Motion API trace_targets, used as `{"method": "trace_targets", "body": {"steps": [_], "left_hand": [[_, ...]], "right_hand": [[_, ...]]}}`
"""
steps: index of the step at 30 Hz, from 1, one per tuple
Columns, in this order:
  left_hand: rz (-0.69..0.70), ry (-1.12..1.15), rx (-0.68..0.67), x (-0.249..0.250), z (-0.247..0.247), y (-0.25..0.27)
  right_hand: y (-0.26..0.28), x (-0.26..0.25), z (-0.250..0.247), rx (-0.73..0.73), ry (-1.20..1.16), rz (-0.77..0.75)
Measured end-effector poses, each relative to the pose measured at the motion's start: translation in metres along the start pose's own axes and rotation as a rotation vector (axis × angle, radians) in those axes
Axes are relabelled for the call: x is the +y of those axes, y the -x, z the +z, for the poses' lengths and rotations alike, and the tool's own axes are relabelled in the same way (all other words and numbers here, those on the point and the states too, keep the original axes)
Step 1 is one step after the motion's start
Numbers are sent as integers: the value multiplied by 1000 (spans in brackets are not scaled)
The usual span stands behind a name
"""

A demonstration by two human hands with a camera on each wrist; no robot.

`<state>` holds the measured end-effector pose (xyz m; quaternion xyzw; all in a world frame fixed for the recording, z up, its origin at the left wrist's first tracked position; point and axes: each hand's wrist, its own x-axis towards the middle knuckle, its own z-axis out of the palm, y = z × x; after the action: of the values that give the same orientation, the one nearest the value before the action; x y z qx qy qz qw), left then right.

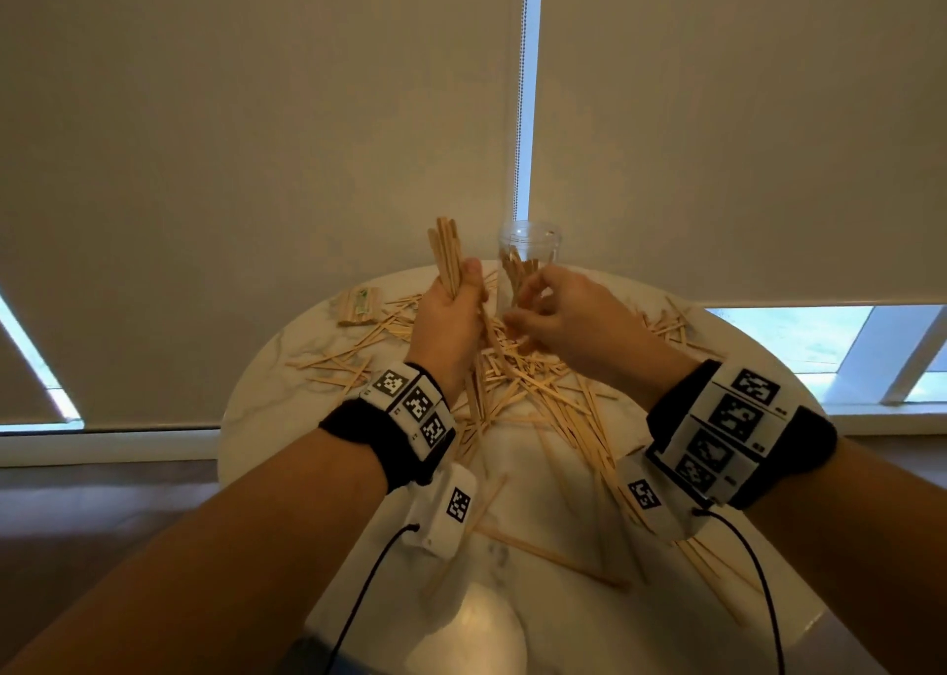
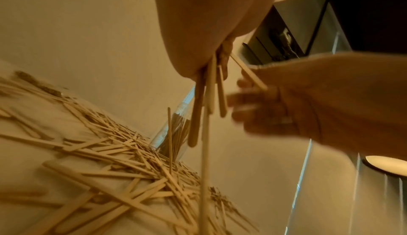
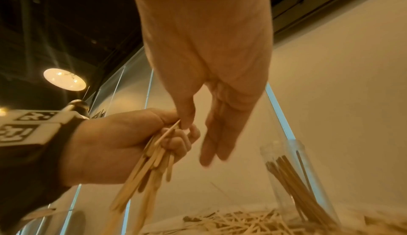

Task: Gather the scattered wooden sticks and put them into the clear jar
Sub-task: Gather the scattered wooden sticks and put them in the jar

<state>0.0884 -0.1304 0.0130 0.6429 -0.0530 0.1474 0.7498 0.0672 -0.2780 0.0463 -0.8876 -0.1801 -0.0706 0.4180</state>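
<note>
A bundle of wooden sticks (image 1: 447, 254) is being gripped upright in the curled fingers of the left hand (image 1: 451, 315), one stick being touched by the thumb of the right hand (image 1: 569, 315), its fingers loosely straight, near the partly filled clear jar (image 1: 530, 243), loose sticks (image 1: 522, 382) lying across the table (image 1: 276, 367).

A round white marble table (image 1: 261, 408) stood on a brown wooden floor (image 1: 102, 495). Behind it hung beige roller blinds (image 1: 256, 136) with a bead chain (image 1: 520, 110) in the gap between them. Window glass (image 1: 784, 333) showed below the blinds. A round ceiling lamp (image 3: 64, 79) glowed overhead
</note>
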Motion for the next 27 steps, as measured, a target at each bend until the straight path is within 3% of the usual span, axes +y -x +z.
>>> {"method": "trace_targets", "body": {"steps": [3,5,9,13,16,18,21,24,27], "left_hand": [[-51,106,114,8,-5,-9],[-76,248,112,12,-5,-11],[-83,361,109,15,-7,-12],[-106,438,193,18,-28,-25],[-94,459,296,22,-50,-37],[-96,412,381,23,-61,-40],[-132,369,378,18,-60,-33],[-175,259,190,11,-37,-13],[-191,141,-15,8,-7,7]], "right_hand": [[13,6,11,-381,125,141],[22,6,22,-537,77,166],[28,5,33,-529,-77,195],[29,8,25,-579,51,164],[30,18,9,-609,167,220],[29,26,-1,-554,194,280],[21,27,-8,-302,60,281],[12,10,-5,-164,-60,151],[5,-9,6,-109,48,-47]]}}
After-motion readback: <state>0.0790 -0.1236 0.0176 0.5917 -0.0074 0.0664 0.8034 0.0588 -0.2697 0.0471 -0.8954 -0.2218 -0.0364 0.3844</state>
